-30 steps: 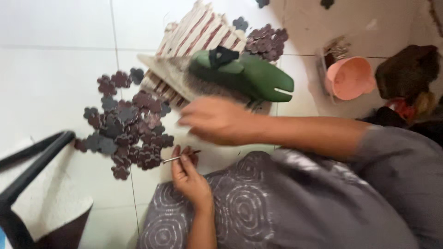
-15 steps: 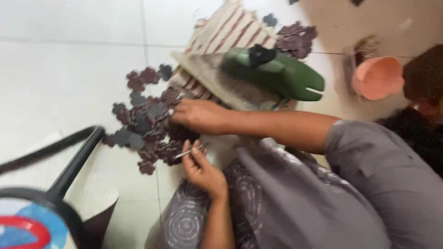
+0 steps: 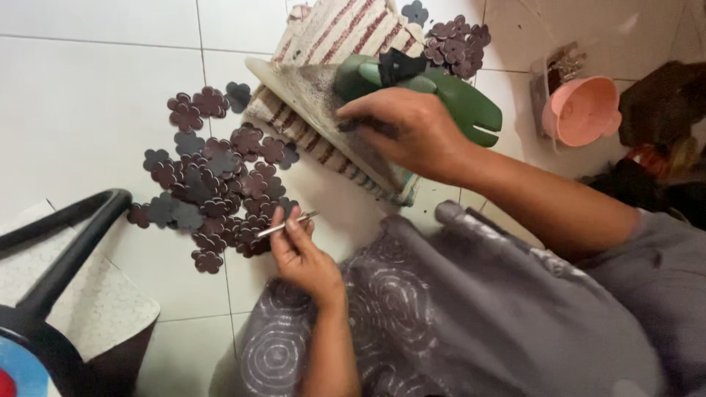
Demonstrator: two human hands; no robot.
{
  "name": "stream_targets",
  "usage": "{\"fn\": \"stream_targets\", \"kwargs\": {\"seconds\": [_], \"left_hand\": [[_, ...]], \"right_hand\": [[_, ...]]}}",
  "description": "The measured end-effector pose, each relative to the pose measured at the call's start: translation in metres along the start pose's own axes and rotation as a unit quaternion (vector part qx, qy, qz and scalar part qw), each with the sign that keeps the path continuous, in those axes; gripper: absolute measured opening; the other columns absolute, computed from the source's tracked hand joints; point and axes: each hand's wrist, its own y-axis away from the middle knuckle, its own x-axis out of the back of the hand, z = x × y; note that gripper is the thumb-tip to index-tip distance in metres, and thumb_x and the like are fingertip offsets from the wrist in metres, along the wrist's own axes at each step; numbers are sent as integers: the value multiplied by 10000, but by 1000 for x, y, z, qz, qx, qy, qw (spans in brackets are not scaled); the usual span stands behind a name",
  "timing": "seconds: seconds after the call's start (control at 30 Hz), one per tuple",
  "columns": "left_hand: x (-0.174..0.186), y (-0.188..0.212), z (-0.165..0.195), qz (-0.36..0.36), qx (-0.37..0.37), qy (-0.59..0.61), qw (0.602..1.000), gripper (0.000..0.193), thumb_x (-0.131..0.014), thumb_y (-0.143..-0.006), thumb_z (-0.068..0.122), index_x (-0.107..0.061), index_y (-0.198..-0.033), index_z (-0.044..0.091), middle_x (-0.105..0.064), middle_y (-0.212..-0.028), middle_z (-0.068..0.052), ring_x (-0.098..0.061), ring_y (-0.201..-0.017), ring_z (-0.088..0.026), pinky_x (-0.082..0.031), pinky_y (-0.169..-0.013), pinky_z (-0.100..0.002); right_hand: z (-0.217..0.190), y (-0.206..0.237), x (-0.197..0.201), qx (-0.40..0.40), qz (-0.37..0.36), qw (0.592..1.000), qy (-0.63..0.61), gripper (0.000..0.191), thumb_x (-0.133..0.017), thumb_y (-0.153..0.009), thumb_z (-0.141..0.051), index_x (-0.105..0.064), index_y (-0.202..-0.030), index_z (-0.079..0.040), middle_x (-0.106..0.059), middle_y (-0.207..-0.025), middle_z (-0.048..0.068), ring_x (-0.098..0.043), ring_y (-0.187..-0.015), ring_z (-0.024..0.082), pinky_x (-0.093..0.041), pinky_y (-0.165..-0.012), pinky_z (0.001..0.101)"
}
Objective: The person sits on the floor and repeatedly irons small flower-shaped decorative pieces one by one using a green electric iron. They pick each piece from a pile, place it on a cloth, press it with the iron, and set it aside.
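A: Starting at the left, what is showing?

B: A black curved bar (image 3: 70, 246) is cutting across the lower left corner of the floor (image 3: 95, 95). Next to it a pile of dark flower-shaped cutouts (image 3: 213, 195) is lying on the tiles.

A: And the hands?

B: The left hand (image 3: 301, 254) is pinching a thin metal tool (image 3: 287, 224) between thumb and fingers, right at the pile's near edge. The right hand (image 3: 404, 132) has moved off the pile since a second ago and is now pressing down, fingers together, on a flat board (image 3: 316, 103) resting on a striped cloth (image 3: 346, 29), beside a green tool (image 3: 456, 99).

A: Meaning?

B: Probably working one piece on the board now.

A: Anything unclear?

B: Whatever is under the right palm is hidden. A second heap of cutouts (image 3: 456, 44) and a pink bowl (image 3: 581, 110) are lying further right; the dark things at the right edge are too blurred to name.
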Motion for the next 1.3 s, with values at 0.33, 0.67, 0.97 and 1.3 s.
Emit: {"fn": "stream_targets", "kwargs": {"seconds": [0.33,0.67,0.97,1.3], "left_hand": [[-18,11,5,-75,-32,-68,994,337,-532,-1090,142,-581,-1371,-38,-728,-1206,-154,-709,-1079,-184,-606,-937,-309],[-68,13,11,-175,-147,-59,972,252,-567,-1090,37,-624,-1312,-69,-744,-1214,-152,-714,-1123,-171,-588,-1004,-304],[-89,8,15,-181,-168,-105,963,241,-617,-1061,33,-665,-1283,-49,-760,-1191,-121,-719,-1075,-139,-599,-946,-272],[-97,11,19,-167,-204,-158,952,208,-649,-1046,28,-704,-1241,-15,-773,-1160,-99,-734,-1037,-129,-611,-894,-269]], "right_hand": [[21,84,3,172,-12,966,195,442,-765,-764,-47,-702,-1200,-18,-745,-1149,125,-710,-970,282,-579,-842,397],[54,75,44,-46,49,976,206,1052,-929,-751,-428,-346,-1553,-76,-488,-1465,193,-509,-1293,392,-424,-1063,507],[64,97,43,-158,35,966,203,1046,-915,-784,-403,-329,-1588,-82,-490,-1466,206,-516,-1234,414,-426,-1051,499],[70,105,37,-154,49,964,209,1064,-923,-749,-378,-327,-1582,-89,-484,-1442,187,-521,-1189,392,-434,-1021,493]]}}
